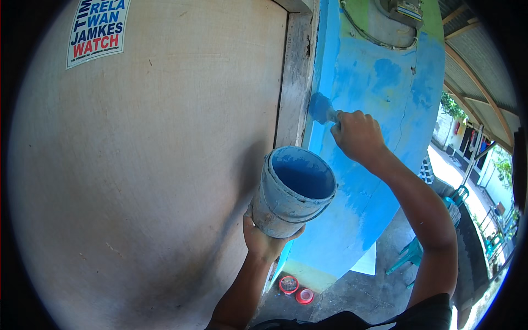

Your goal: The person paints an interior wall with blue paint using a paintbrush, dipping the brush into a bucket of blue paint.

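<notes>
My left hand (265, 237) is closed around the base of a paint bucket (286, 206), holding it up from below. The bucket is smeared with blue-grey paint outside, has a thin wire handle, and its inner wall is coated blue. How much paint lies at its bottom is hard to see. My right hand (358, 133) grips a paintbrush (320, 108) by the handle. Its blue-covered head is against the light-blue wall edge (325, 71), just right of the wooden door frame (297, 77). The blue wall (379, 104) shows patchy darker and lighter areas and a crack.
A large pale wooden door panel (148, 165) with a sticker (99, 30) fills the left. An electric meter box (406, 12) with a cable hangs high on the wall. Two red containers (297, 290) and a green plastic chair (410, 257) stand on the concrete floor (352, 302).
</notes>
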Demonstrator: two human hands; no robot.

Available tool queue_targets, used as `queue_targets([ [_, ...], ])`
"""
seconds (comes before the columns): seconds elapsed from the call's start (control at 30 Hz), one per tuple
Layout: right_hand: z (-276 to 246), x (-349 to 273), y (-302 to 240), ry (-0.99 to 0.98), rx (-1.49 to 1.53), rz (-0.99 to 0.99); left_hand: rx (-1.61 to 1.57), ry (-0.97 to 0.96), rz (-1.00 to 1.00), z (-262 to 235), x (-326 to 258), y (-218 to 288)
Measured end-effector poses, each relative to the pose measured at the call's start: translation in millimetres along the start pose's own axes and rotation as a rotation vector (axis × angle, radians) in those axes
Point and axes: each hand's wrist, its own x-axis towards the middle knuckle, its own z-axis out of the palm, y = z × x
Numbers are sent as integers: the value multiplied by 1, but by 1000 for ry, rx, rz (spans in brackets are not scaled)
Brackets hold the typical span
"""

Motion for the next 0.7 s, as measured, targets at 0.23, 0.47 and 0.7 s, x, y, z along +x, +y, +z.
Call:
queue_targets([
  [0.23,-14,41,9,239,-10,58,46,45,18,-8,-1,-3],
  [0.47,26,-4,-9,-85,87,71,-15,62,27,-26,-1,-1],
  [0.7,-27,-32,28,-32,220,-171,-46,47,71,-31,16,-8],
])
